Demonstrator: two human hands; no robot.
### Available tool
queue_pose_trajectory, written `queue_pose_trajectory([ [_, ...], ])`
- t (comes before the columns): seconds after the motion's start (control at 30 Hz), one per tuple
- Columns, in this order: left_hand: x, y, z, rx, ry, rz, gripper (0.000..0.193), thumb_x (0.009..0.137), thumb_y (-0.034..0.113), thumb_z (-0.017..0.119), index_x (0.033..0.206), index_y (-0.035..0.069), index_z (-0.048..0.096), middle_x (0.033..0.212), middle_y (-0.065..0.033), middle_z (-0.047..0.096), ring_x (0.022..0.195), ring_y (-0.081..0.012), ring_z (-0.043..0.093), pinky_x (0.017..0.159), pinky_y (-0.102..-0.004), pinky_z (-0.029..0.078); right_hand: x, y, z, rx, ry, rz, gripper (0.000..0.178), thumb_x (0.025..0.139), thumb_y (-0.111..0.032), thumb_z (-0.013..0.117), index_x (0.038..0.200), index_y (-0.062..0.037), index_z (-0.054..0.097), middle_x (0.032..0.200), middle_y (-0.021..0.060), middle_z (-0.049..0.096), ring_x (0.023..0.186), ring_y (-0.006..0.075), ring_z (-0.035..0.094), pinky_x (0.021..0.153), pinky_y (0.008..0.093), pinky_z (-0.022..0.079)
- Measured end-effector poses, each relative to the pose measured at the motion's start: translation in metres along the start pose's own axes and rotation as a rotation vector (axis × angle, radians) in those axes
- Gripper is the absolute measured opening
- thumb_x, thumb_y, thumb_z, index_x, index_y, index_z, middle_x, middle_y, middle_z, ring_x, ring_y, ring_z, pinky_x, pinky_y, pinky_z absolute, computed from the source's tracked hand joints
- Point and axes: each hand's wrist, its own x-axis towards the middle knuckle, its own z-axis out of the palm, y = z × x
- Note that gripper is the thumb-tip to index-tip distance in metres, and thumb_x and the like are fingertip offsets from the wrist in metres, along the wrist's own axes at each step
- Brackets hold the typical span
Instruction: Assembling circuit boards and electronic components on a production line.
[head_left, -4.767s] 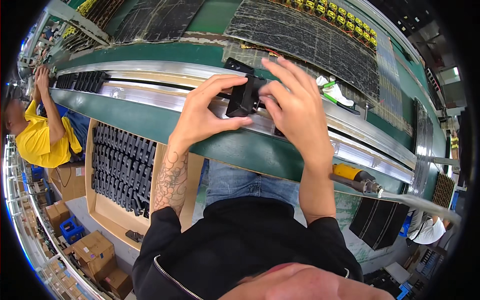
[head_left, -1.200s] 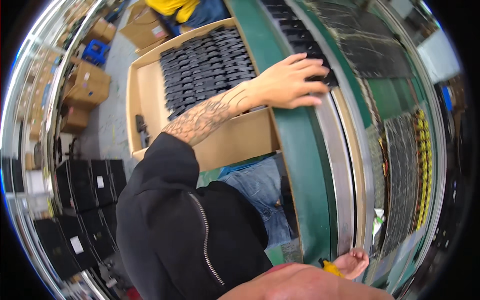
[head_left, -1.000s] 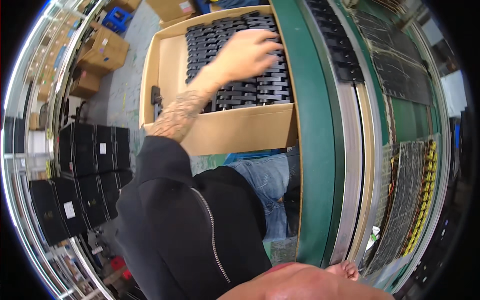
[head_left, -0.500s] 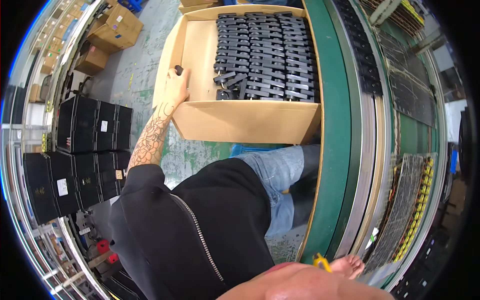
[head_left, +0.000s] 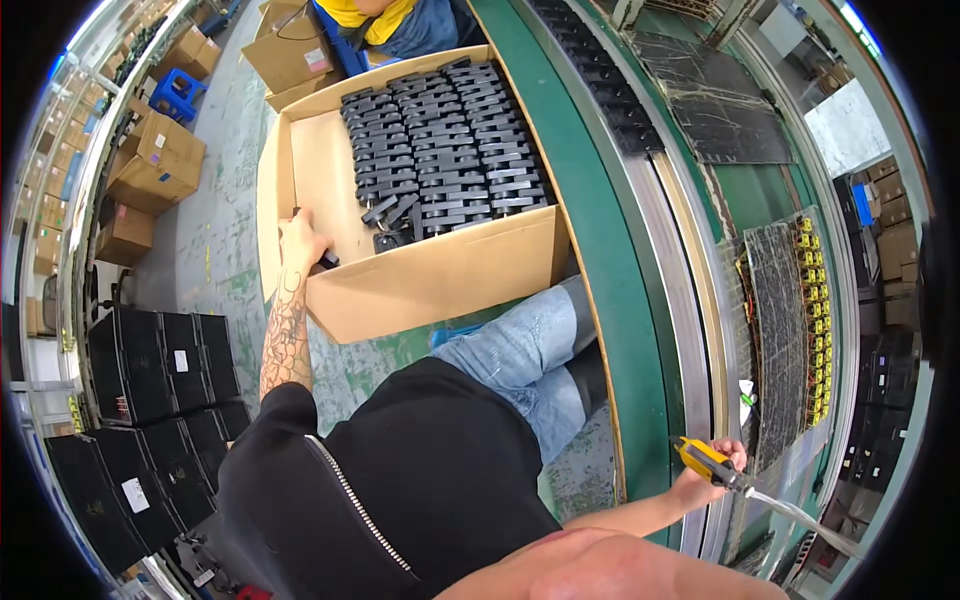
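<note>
- Left hand, over the rows a second ago, now at the cardboard box's near left corner, fingers curled around a loose black part.
- Rows of black parts fill the box's right side.
- Right hand beside a yellow power tool, now in fuller view; cannot tell whether gripping it.

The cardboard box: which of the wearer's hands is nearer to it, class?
Left. The left hand is at the left end of the cardboard box, over a black part; the right hand is well away, beside the yellow tool.
</note>
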Motion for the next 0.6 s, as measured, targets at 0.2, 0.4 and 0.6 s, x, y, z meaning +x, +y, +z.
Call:
queue_pose_trajectory([
  [0.2,-0.033,0.020,-0.045,-0.451,0.231,0.074,0.028,0.073,0.007,0.073,0.099,0.000,0.076,0.089,-0.0096,0.075,0.073,-0.0216,0.067,0.071,-0.0302,0.056,-0.023,-0.009,0.037,0.231,0.365,-0.122,0.025,0.104,-0.023,0.048,0.107,-0.0054,0.066,0.096,0.0082,0.060,0.090,0.0161,0.055,0.077,0.0279,0.040],
  [0.4,-0.098,0.210,-0.079,-1.007,-0.103,0.389,0.035,0.084,0.003,0.077,0.119,0.008,0.074,0.070,0.0072,0.049,0.064,-0.0038,0.043,0.061,-0.0153,0.038,-0.078,-0.022,0.141,-0.239,-0.314,-0.367,0.022,0.084,-0.012,0.065,0.104,-0.0098,0.073,0.113,0.0112,0.064,0.106,0.0285,0.059,0.092,0.0406,0.047],
  [0.6,-0.225,0.341,-0.038,-1.263,-0.760,0.707,0.037,0.085,0.002,0.076,0.122,0.007,0.072,0.079,0.0023,0.059,0.070,-0.0046,0.049,0.065,-0.0165,0.042,-0.048,-0.007,0.234,-0.967,-0.479,-0.753,0.046,0.067,0.000,0.079,0.109,-0.0197,0.076,0.123,0.0151,0.066,0.115,0.0396,0.062,0.101,0.0487,0.051],
])
